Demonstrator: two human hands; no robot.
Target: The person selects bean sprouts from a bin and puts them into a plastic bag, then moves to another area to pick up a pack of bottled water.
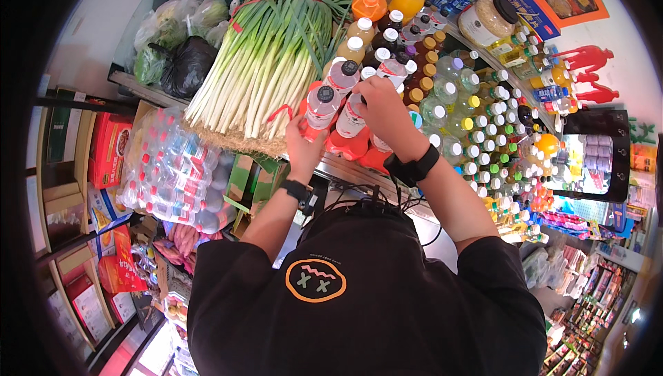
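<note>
My left hand [304, 147] curls around the lower side of a clear plastic bottle with a black cap [322, 109], with red liquid or wrapping at its base. My right hand [386, 109] grips the top of the neighbouring bottle [351, 121]; its cap is mostly hidden by the fingers. Both bottles stand at the front of the packed drinks display, side by side. Behind them is another black-capped bottle [343, 75]. Left of my left hand lies a large bundle of green onions [259, 75], tied with red strips, roots towards me.
Bottles with white caps [354, 51] and many colours crowd the shelf to the right. A black plastic bag [189, 68] sits at the upper left. Shrink-wrapped bottles [176, 169] are stacked lower left. The metal shelf edge [334, 166] runs before me, with black cables [357, 194] nearby.
</note>
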